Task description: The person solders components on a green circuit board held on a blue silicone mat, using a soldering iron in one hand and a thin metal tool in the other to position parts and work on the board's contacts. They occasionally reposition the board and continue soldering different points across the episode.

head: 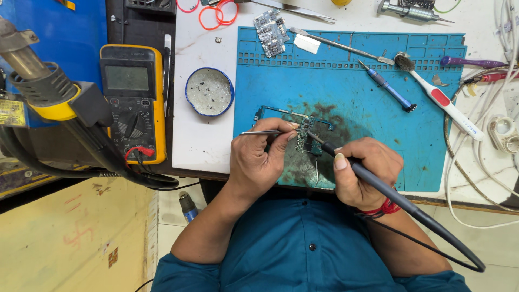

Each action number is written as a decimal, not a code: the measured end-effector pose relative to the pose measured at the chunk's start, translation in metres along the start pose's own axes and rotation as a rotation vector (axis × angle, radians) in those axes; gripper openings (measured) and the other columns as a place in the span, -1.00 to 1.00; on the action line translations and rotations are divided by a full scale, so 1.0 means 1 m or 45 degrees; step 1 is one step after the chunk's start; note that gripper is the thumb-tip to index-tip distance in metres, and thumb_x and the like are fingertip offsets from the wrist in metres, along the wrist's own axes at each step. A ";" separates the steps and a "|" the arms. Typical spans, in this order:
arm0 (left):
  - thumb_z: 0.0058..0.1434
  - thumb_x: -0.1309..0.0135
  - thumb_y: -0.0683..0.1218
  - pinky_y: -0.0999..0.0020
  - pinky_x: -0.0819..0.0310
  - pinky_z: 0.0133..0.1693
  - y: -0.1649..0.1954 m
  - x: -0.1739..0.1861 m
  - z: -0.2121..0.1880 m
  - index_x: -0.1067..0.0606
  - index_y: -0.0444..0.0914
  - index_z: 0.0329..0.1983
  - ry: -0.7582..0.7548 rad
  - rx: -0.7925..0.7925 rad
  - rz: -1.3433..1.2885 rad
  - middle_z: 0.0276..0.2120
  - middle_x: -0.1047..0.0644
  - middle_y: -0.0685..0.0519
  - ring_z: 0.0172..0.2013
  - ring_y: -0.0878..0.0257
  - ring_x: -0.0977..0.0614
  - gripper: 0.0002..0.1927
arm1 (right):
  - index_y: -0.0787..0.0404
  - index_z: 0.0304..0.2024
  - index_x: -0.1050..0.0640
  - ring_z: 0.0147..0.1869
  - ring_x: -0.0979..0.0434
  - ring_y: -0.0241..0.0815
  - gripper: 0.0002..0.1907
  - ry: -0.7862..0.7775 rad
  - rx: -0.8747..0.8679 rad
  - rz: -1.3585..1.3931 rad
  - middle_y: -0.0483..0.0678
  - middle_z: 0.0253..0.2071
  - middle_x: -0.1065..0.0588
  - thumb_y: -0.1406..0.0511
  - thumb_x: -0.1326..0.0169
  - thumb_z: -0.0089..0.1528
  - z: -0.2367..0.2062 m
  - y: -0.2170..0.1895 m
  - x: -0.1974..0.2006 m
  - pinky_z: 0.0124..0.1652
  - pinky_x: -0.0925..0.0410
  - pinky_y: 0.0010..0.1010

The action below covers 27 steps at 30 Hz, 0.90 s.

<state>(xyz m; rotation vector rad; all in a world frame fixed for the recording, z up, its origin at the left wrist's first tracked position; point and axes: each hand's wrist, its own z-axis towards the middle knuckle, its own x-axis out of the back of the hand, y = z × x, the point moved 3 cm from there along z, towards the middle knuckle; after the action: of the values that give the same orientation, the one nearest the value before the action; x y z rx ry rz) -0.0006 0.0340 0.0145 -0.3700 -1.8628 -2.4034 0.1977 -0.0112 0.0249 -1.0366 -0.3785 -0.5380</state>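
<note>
A small blue circuit board point(281, 115) lies on a blue work mat point(367, 92), on a dark stained patch. My left hand point(258, 157) pinches metal tweezers point(259, 132) whose tips reach the board's middle. My right hand point(363, 170) grips a black soldering iron point(378, 184) like a pen, its tip touching the board beside the tweezers. The iron's black cable point(448, 238) loops away to the right over my forearm.
A round blue tin point(209, 91), a yellow multimeter point(133, 103) and a hot-air gun point(43, 86) stand to the left. A second board point(271, 32), a blue screwdriver point(390, 89), a white-red brush point(440, 100), a metal pry tool point(340, 46) and white cables point(486, 135) lie behind and right.
</note>
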 end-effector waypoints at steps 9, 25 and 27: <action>0.36 -0.19 -0.28 0.44 -0.60 -0.22 0.001 0.000 0.001 -0.51 -0.30 -0.10 0.008 -0.007 -0.004 -0.20 -0.66 0.00 -0.26 0.25 -0.74 -0.89 | 0.28 -0.29 -0.47 -0.43 -0.51 -0.10 -0.88 -0.012 0.005 -0.015 0.00 -0.43 -0.51 0.35 -0.11 0.30 0.000 0.000 0.000 -0.41 -0.34 -0.40; 0.46 -0.09 -0.23 0.55 -0.47 -0.28 -0.020 -0.006 -0.006 -0.43 -0.30 0.03 0.135 0.170 -0.499 -0.06 -0.66 -0.02 -0.34 0.48 -0.52 -0.86 | 0.25 0.16 -0.48 -0.20 -0.65 -0.06 -0.78 0.072 0.031 -0.149 0.06 -0.11 -0.64 0.44 -0.10 0.47 0.007 -0.010 -0.003 -0.14 -0.47 -0.39; 0.48 -0.08 -0.22 0.55 -0.49 -0.25 -0.020 -0.008 -0.006 -0.41 -0.29 0.05 0.175 0.133 -0.586 -0.05 -0.64 -0.01 -0.30 0.48 -0.54 -0.85 | 0.24 0.12 -0.50 -0.18 -0.63 -0.05 -0.74 0.057 0.003 -0.192 0.05 -0.10 -0.63 0.41 -0.16 0.39 0.011 -0.014 -0.003 -0.14 -0.46 -0.35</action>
<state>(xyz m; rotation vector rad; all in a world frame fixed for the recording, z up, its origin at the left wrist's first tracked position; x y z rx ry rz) 0.0015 0.0325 -0.0079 0.2564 -2.1892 -2.4937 0.1866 -0.0068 0.0386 -0.9970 -0.4197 -0.6942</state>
